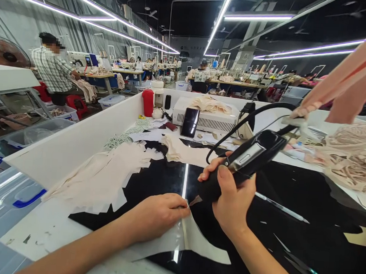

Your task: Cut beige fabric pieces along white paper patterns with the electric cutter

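Hand, right (231, 200): gripping black, silver-panelled, corded handheld tool (246, 156).
Hand, left (158, 216): curled, fingertips on curved cream fabric piece (206, 239); pinching or pressing, impossible to tell.
Beside right hand: slim pale pen (282, 207), lying just to the right.
Beyond both hands: black rectangular phone (190, 122), propped at a tilt.

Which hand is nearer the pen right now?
Right. The right hand, gripping the black tool, is just left of the pen; the left hand is farther left, at a pale fabric piece.
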Available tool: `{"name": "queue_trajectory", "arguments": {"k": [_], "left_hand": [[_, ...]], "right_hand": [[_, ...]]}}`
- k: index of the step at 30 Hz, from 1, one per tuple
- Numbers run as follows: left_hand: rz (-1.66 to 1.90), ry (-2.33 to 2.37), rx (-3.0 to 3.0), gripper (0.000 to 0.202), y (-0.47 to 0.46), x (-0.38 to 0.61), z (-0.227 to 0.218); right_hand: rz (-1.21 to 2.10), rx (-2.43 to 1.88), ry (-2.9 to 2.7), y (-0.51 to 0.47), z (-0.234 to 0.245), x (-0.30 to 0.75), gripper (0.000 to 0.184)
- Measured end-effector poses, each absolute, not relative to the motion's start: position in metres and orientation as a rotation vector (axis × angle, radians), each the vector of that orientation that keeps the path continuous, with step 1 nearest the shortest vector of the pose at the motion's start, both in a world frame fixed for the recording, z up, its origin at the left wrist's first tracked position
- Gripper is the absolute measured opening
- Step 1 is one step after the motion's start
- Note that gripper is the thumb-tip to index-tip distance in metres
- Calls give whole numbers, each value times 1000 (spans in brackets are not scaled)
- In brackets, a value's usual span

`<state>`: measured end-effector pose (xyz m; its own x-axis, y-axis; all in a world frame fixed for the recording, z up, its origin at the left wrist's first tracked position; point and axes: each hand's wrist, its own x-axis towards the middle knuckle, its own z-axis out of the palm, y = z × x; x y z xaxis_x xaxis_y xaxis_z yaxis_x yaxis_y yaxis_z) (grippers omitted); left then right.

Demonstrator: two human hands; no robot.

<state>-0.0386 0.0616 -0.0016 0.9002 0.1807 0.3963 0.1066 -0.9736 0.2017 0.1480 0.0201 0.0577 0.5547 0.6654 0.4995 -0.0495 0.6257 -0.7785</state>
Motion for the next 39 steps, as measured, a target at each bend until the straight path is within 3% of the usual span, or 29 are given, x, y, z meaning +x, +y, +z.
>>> {"name": "queue_trajectory", "arguments": {"k": [39], "left_hand": [[637, 166, 2941, 31, 65, -46, 1]], "right_hand": [[510, -748, -860, 6, 58, 146, 32]]}}
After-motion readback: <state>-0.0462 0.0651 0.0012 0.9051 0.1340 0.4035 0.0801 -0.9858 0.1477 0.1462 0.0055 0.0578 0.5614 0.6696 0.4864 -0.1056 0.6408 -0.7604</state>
